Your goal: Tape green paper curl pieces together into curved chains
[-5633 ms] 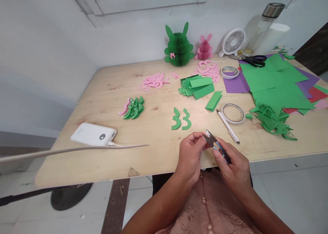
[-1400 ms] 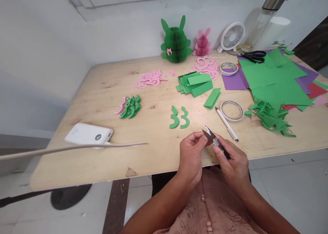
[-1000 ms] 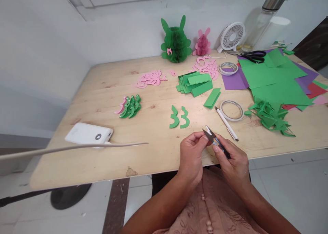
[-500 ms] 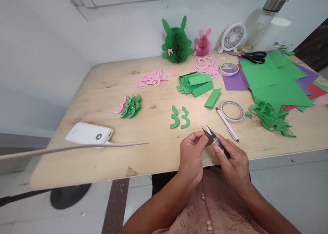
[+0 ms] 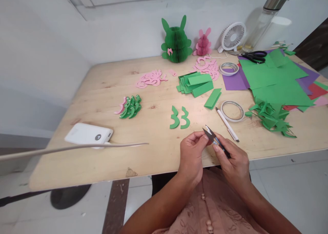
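My right hand (image 5: 232, 159) is closed round small black thread snips (image 5: 216, 141), whose blades point up and left, slightly apart. Close against the blades, my left hand (image 5: 193, 152) has its thumb and fingers pinched together; what they hold, if anything, is hidden. Two wavy green paper cutouts (image 5: 185, 118) lie just beyond my hands. A folded green strip (image 5: 213, 98) rests near a stack of green folded papers (image 5: 196, 83). To the right are a white pen (image 5: 227, 124) and a tape roll (image 5: 232, 111).
Green scraps (image 5: 273, 118) and coloured sheets (image 5: 276, 77) cover the right side, with black scissors (image 5: 253, 56). At the back stand a green paper figure (image 5: 176, 44), a pink one, a fan (image 5: 233, 37) and a bottle (image 5: 261, 25). A white power bank (image 5: 88, 133) lies left.
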`<control>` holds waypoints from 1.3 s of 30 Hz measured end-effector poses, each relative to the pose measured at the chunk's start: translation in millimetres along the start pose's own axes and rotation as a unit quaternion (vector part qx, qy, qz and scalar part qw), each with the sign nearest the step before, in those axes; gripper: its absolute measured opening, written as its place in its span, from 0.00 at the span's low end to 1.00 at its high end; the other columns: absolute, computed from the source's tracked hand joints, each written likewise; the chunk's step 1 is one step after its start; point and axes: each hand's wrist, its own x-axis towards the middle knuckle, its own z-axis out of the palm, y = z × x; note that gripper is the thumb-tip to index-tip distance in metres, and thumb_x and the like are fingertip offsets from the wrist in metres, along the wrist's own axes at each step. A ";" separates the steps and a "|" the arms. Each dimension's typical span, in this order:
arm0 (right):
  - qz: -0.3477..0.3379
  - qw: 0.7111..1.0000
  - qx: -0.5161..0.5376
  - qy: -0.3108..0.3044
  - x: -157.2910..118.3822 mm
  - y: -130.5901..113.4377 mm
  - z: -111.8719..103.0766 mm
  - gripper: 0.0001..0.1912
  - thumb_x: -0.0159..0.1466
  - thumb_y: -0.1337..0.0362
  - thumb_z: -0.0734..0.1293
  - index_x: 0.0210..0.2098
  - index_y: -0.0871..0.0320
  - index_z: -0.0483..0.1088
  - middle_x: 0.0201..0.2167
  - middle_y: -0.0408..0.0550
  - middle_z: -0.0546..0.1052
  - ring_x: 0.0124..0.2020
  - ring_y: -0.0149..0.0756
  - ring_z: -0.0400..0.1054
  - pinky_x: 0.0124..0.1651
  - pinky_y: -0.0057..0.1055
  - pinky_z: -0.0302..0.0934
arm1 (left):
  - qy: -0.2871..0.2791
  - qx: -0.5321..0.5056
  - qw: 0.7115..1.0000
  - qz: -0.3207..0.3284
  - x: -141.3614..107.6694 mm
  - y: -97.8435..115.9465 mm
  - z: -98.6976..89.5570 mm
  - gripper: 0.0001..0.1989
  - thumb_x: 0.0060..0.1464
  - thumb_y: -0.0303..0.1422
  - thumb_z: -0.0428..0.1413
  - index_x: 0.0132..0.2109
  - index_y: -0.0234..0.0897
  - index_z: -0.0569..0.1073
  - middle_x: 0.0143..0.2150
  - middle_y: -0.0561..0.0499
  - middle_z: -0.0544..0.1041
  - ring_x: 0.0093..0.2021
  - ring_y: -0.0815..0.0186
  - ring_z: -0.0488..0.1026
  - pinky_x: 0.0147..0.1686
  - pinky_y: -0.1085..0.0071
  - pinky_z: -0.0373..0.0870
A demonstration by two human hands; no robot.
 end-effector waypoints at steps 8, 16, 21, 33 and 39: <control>-0.001 1.000 0.003 -0.001 -0.8 0.5 0.2 0.17 0.65 0.63 0.62 0.51 0.58 0.71 0.45 0.50 0.78 0.45 0.38 0.73 0.46 0.31 0.68 | 0.002 0.003 1.000 -0.002 1.1 -1.4 -0.9 0.07 0.40 0.30 0.65 0.29 0.32 0.76 0.28 0.51 0.77 0.30 0.69 0.72 0.40 0.70 0.68; 0.004 1.000 0.017 0.004 0.4 -4.3 -0.1 0.17 0.65 0.62 0.62 0.51 0.57 0.71 0.43 0.50 0.79 0.44 0.39 0.74 0.44 0.32 0.69 | 0.005 0.014 1.000 -0.004 -0.2 0.6 -1.6 0.08 0.39 0.31 0.65 0.28 0.33 0.75 0.28 0.50 0.77 0.30 0.68 0.72 0.39 0.70 0.69; 0.007 1.000 0.022 -0.005 -0.6 -4.5 -0.8 0.16 0.64 0.62 0.62 0.51 0.56 0.71 0.44 0.50 0.78 0.44 0.39 0.74 0.45 0.33 0.69 | -0.004 0.019 1.000 0.001 -0.7 0.8 -2.0 0.08 0.40 0.32 0.64 0.28 0.33 0.75 0.28 0.51 0.76 0.30 0.69 0.71 0.39 0.71 0.68; 0.010 1.000 0.023 -0.008 -3.5 -3.5 -0.8 0.17 0.65 0.62 0.62 0.51 0.57 0.71 0.45 0.50 0.78 0.45 0.39 0.74 0.46 0.33 0.69 | -0.010 0.036 0.999 0.010 -1.4 2.0 -2.7 0.07 0.42 0.32 0.64 0.27 0.33 0.74 0.27 0.52 0.75 0.30 0.71 0.70 0.39 0.73 0.67; 0.011 1.000 0.017 -0.006 -3.5 -3.1 -0.8 0.17 0.64 0.61 0.62 0.51 0.56 0.72 0.45 0.50 0.78 0.45 0.40 0.74 0.46 0.34 0.69 | -0.001 0.041 0.999 0.012 -1.0 1.9 -2.5 0.08 0.40 0.32 0.64 0.26 0.34 0.73 0.27 0.52 0.74 0.30 0.70 0.70 0.39 0.72 0.68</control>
